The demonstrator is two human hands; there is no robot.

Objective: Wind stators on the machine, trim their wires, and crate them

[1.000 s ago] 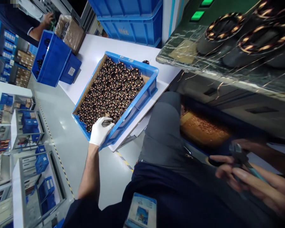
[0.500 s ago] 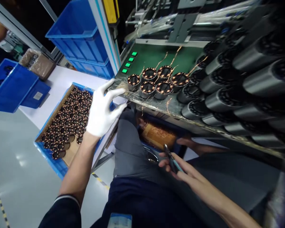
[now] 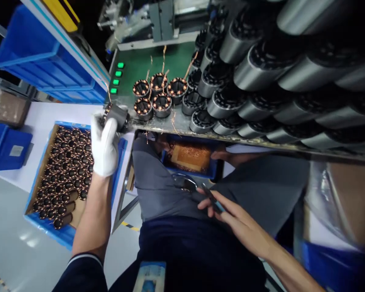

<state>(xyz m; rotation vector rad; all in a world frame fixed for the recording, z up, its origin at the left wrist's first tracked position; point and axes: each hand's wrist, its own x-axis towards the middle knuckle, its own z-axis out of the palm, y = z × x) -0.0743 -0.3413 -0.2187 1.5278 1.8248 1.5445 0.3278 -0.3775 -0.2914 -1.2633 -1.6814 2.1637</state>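
Nearest, below the green surface [image 3: 140, 61], the bare right hand [image 3: 234, 221] is closed on one pair of cutters [image 3: 212, 198], kept low over the lap, probably to stay clear. At the surface's left edge the gloved left hand [image 3: 105, 146] grips one stator [image 3: 118, 115] by its body, likely sparing the wires. Five wound stators [image 3: 162, 104] cluster on the surface. One blue crate [image 3: 63, 237] lies lower left of it.

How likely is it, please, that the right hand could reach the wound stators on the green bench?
Probably yes: nothing lies between the right hand, low over the lap, and the stators, though it holds cutters.
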